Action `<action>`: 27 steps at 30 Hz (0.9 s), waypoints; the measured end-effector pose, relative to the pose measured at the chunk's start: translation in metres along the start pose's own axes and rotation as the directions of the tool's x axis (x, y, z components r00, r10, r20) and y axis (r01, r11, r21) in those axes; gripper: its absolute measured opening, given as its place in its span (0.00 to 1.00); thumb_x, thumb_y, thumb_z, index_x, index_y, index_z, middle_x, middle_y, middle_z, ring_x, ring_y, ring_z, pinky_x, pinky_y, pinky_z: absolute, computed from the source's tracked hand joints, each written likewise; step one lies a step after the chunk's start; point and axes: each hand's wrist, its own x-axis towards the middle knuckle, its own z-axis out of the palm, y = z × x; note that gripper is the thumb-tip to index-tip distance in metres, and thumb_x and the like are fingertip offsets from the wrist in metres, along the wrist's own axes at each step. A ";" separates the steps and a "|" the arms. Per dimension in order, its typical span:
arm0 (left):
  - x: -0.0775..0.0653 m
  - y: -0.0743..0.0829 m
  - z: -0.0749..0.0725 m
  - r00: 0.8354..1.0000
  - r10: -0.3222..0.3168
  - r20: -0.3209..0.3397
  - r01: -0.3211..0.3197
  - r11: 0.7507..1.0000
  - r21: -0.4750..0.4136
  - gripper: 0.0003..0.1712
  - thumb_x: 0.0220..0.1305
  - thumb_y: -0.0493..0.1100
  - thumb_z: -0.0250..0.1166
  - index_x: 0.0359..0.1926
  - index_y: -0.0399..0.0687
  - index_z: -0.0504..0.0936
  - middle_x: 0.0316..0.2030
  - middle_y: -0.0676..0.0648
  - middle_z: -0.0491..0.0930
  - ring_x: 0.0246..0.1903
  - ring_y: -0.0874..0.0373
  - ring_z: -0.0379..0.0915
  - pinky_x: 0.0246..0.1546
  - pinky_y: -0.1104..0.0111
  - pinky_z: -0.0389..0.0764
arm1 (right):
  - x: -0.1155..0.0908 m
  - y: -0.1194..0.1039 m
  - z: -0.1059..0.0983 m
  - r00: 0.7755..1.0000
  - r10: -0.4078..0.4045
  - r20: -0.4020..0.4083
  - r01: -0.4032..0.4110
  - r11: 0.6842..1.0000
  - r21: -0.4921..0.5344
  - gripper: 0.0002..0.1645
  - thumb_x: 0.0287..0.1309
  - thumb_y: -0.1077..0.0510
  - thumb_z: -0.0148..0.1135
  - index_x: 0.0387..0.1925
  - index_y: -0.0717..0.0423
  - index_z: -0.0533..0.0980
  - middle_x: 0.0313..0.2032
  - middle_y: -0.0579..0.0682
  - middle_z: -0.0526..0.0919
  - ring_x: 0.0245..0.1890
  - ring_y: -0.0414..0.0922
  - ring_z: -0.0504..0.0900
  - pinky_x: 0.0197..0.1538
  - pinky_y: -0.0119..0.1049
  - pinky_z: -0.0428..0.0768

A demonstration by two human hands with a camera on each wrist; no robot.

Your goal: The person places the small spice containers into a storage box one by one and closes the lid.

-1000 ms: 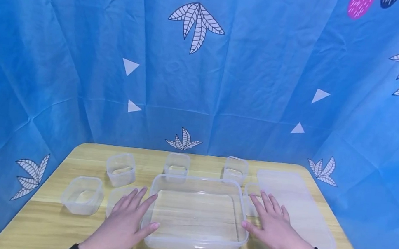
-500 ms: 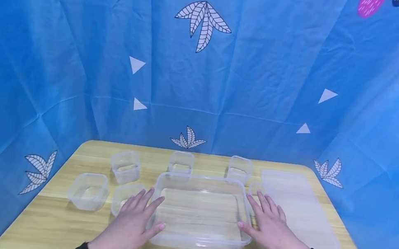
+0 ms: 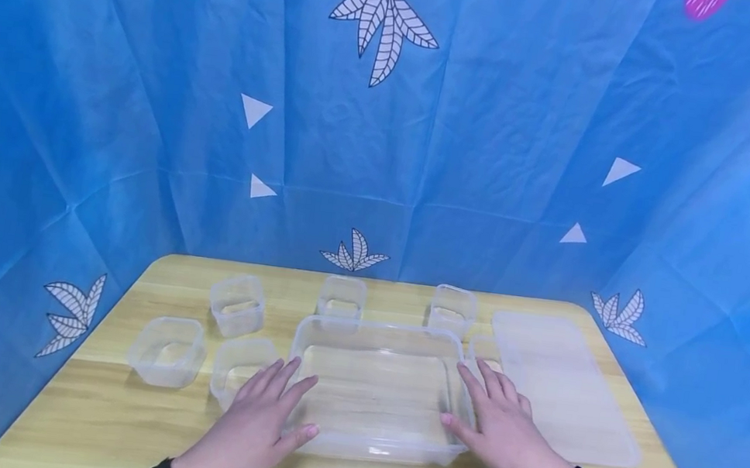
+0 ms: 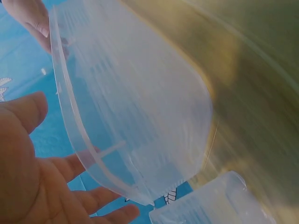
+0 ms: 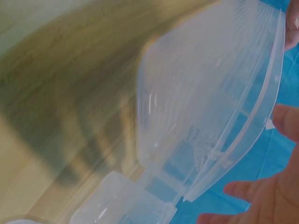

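A large clear rectangular plastic box stands uncovered on the table. My left hand is spread over its left side, the thumb reaching past the rim. Over the right side is my right hand, also with fingers apart. Both wrist views show the fingers beside the box's rim, apparently not gripping it. Beyond my left fingers lies a small clear tub, partly covered by that hand. Another small tub is partly hidden behind my right fingers.
Further small clear tubs stand about: one at the left, a back-left tub, a back-middle tub and a back-right tub. A flat translucent lid lies at the right. A blue patterned cloth surrounds the table.
Both hands have drifted slightly inward over the large box, closer to each other. The head view has shifted a little. The box and tubs stay in place.
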 end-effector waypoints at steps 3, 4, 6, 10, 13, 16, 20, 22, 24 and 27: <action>0.001 0.001 0.001 1.000 -0.002 -0.007 0.002 1.000 0.009 0.34 0.71 0.61 0.57 0.68 0.44 0.72 0.72 0.33 0.60 0.71 0.33 0.52 0.69 0.41 0.53 | 0.001 -0.003 0.001 1.000 0.001 -0.002 -0.001 1.000 0.007 0.46 0.65 0.32 0.56 0.75 0.53 0.62 0.72 0.66 0.59 0.68 0.67 0.61 0.57 0.70 0.65; 0.002 0.002 0.001 1.000 -0.003 -0.010 0.003 1.000 0.010 0.34 0.71 0.60 0.58 0.67 0.44 0.73 0.72 0.33 0.60 0.71 0.33 0.52 0.69 0.41 0.53 | 0.001 -0.004 0.001 1.000 0.000 -0.002 0.000 1.000 0.008 0.46 0.65 0.31 0.56 0.75 0.53 0.62 0.72 0.66 0.59 0.68 0.67 0.61 0.57 0.69 0.66; 0.002 0.003 0.002 1.000 -0.008 -0.013 0.008 1.000 0.002 0.32 0.70 0.59 0.60 0.66 0.44 0.74 0.72 0.33 0.61 0.71 0.33 0.52 0.70 0.40 0.52 | 0.002 -0.007 0.002 1.000 -0.002 0.004 0.002 1.000 0.018 0.47 0.65 0.30 0.55 0.75 0.52 0.61 0.72 0.66 0.59 0.68 0.68 0.61 0.58 0.70 0.65; 0.002 0.005 0.004 1.000 -0.018 -0.015 0.017 1.000 -0.017 0.30 0.69 0.57 0.62 0.64 0.44 0.76 0.71 0.33 0.62 0.71 0.32 0.52 0.69 0.39 0.53 | 0.001 -0.011 0.007 0.999 0.005 0.036 -0.007 0.999 0.038 0.48 0.65 0.29 0.54 0.75 0.52 0.62 0.73 0.65 0.57 0.68 0.68 0.60 0.59 0.75 0.60; 0.001 0.005 0.006 0.999 -0.025 -0.020 0.025 0.999 -0.020 0.30 0.68 0.57 0.63 0.64 0.44 0.76 0.71 0.33 0.62 0.71 0.32 0.52 0.68 0.38 0.54 | 0.000 -0.012 0.012 0.999 0.010 0.044 -0.012 0.999 0.051 0.48 0.64 0.29 0.55 0.75 0.52 0.62 0.74 0.64 0.56 0.69 0.68 0.59 0.60 0.78 0.57; 0.001 0.006 0.008 0.999 -0.032 -0.026 0.031 0.999 -0.019 0.29 0.68 0.56 0.64 0.63 0.45 0.77 0.70 0.34 0.63 0.72 0.33 0.51 0.68 0.38 0.55 | -0.002 -0.013 0.015 1.000 0.000 0.028 -0.001 0.998 0.060 0.47 0.64 0.30 0.57 0.74 0.53 0.63 0.74 0.65 0.56 0.69 0.68 0.59 0.61 0.75 0.58; 0.002 0.009 0.009 0.999 -0.016 -0.035 0.015 1.000 -0.024 0.27 0.67 0.55 0.65 0.61 0.45 0.78 0.69 0.35 0.65 0.72 0.35 0.52 0.68 0.39 0.55 | -0.006 -0.017 0.016 0.999 -0.032 0.016 0.031 0.997 0.068 0.45 0.63 0.32 0.59 0.72 0.54 0.66 0.74 0.65 0.56 0.70 0.68 0.58 0.63 0.70 0.62; 0.002 0.010 0.010 0.999 0.002 -0.041 -0.004 1.000 -0.025 0.25 0.67 0.54 0.65 0.59 0.45 0.79 0.68 0.35 0.67 0.72 0.35 0.53 0.68 0.39 0.56 | -0.007 -0.019 0.017 0.999 -0.047 0.021 0.046 0.997 0.065 0.45 0.63 0.31 0.58 0.71 0.54 0.68 0.74 0.65 0.56 0.71 0.67 0.57 0.65 0.68 0.61; 0.001 0.011 0.010 0.999 0.019 -0.051 -0.020 0.999 -0.027 0.24 0.67 0.53 0.66 0.57 0.44 0.80 0.67 0.36 0.69 0.71 0.36 0.55 0.67 0.39 0.57 | -0.008 -0.021 0.017 0.998 -0.065 0.020 0.064 0.996 0.055 0.44 0.63 0.30 0.58 0.69 0.53 0.70 0.74 0.64 0.56 0.71 0.66 0.57 0.66 0.67 0.60; 0.001 0.012 0.011 0.997 0.041 -0.061 -0.043 0.999 -0.025 0.22 0.66 0.52 0.66 0.55 0.43 0.81 0.64 0.37 0.72 0.69 0.36 0.58 0.67 0.40 0.59 | -0.009 -0.022 0.018 0.995 -0.097 0.004 0.097 0.995 0.034 0.41 0.62 0.31 0.59 0.66 0.53 0.73 0.74 0.63 0.57 0.71 0.64 0.57 0.67 0.65 0.60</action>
